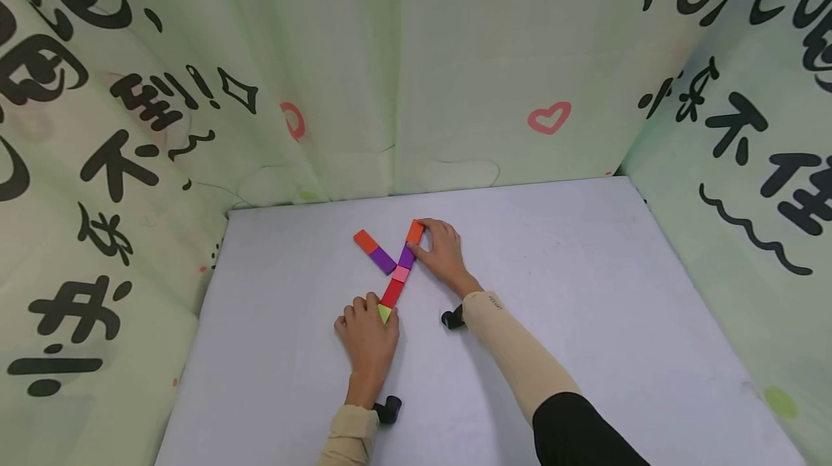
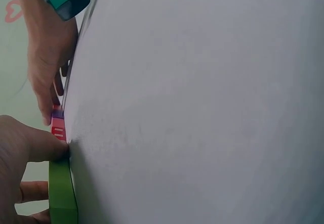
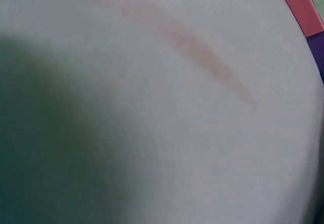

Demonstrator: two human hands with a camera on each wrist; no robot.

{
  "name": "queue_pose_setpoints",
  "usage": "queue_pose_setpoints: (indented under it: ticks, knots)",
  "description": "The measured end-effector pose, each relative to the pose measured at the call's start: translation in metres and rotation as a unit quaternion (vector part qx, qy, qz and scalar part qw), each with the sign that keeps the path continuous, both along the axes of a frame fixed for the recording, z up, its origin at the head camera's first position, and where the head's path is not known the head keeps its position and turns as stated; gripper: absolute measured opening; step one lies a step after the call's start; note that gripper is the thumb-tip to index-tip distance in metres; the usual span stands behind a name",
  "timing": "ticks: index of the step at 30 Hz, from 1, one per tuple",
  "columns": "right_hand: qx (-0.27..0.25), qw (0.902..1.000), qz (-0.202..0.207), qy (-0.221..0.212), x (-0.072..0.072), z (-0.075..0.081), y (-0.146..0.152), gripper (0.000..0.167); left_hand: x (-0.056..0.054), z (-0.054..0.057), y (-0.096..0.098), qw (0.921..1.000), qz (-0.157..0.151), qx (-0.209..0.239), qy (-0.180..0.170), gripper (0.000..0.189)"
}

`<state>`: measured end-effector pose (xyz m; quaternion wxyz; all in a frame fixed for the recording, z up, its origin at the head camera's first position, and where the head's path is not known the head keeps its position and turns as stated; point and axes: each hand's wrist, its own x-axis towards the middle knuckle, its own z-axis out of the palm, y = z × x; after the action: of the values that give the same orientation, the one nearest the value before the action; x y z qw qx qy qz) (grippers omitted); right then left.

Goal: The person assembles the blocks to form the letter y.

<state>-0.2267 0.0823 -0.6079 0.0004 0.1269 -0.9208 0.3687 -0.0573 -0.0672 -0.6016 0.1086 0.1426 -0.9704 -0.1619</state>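
A slanting row of coloured blocks lies on the table in the head view. From the far end it runs orange block (image 1: 414, 232), purple block (image 1: 406, 256), pink block (image 1: 401, 274), red block (image 1: 392, 293) and green block (image 1: 384, 312). My left hand (image 1: 369, 336) grips the green block (image 2: 61, 183), its thumb on one side and fingers on the other; the hand partly covers it from above. At the far end my right hand (image 1: 445, 256) holds the orange block, with the thumb near its join with the purple one.
To the left of the row, a second orange block (image 1: 366, 240) and purple block (image 1: 383, 261) lie end to end, slanting in towards the row. The white table (image 1: 552, 292) meets a printed curtain (image 1: 468, 90) at its back edge.
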Motion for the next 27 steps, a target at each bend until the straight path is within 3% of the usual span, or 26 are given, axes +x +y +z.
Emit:
queue_pose_setpoints:
  ticks: [16,21,27]
  knots:
    - [-0.006,1.0000,0.003,0.004,0.0006,0.0018,-0.0004,0.063,-0.0005,0.0004,-0.0009,0.9999,0.000,0.008,0.008,0.044]
    - [-0.001,1.0000,0.001,0.006,0.0000,0.0025,-0.0003,0.063,-0.0025,0.0021,-0.0034,0.9999,-0.012,0.003,-0.002,0.045]
    - [-0.019,0.9997,0.011,-0.013,-0.0012,0.0032,0.0045,0.058,-0.0029,0.0088,-0.0085,0.9984,-0.031,0.036,-0.032,0.047]
